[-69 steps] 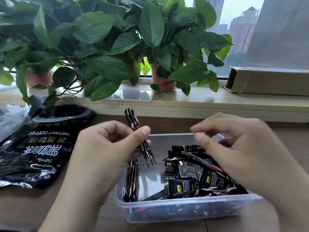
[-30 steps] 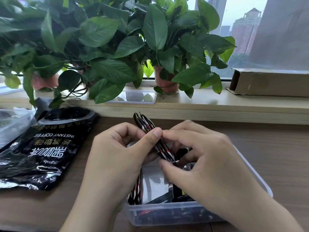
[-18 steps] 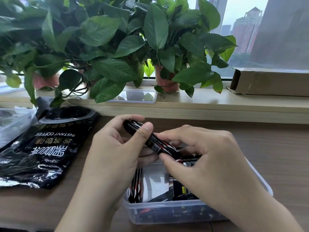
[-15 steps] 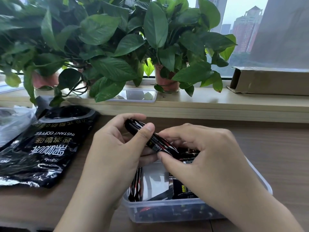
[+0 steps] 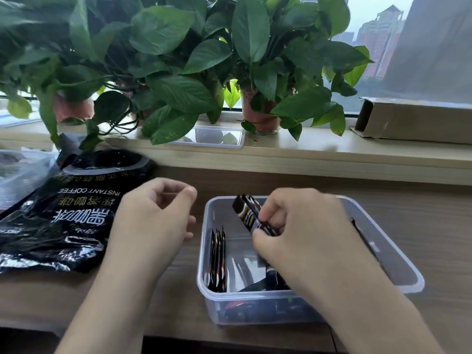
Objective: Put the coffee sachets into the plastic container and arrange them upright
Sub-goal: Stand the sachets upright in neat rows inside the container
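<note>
Black foil coffee sachets [image 5: 249, 215], bundle pinched tilted by right hand [image 5: 301, 231] over clear plastic container [image 5: 255, 309]; left hand [image 5: 153, 221] loose, empty. Risk: unsupported bundle topples flat.

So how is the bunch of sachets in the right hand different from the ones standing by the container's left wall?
The held sachets are tilted; the left-wall sachets stand upright on edge. The held sachets are pinched by the right hand over the plastic container; the left-wall sachets stand free inside it, untouched. Both are thin black packets with red and white marks.
</note>
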Action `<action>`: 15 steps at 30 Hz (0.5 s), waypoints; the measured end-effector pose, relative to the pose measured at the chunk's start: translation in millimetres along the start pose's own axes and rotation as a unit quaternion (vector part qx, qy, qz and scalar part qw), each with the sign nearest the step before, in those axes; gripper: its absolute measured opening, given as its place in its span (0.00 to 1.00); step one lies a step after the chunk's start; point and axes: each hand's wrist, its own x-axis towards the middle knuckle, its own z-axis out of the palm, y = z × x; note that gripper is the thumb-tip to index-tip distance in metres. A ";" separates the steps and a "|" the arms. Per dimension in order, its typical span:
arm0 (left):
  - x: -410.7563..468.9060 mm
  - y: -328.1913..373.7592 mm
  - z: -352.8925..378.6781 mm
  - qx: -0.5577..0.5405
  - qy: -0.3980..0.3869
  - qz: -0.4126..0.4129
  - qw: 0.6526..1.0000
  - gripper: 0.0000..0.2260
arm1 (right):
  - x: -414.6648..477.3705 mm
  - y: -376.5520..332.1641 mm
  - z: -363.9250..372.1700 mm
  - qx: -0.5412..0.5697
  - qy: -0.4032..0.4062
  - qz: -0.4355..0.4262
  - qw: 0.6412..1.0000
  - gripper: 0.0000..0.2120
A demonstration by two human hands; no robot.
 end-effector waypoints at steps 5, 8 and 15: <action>-0.2 -7.2 -0.6 -0.006 -0.080 -0.048 0.996 0.04 | 5.0 -3.7 26.0 -0.065 -0.041 -0.010 0.997 0.09; 2.2 -10.6 -4.0 -0.024 -0.106 -0.055 0.993 0.04 | 10.7 -6.3 26.0 -0.074 -0.099 0.002 0.992 0.09; 3.1 -14.5 -5.3 -0.037 -0.127 -0.048 0.990 0.06 | 16.4 -17.5 19.6 -0.059 -0.235 0.032 0.970 0.10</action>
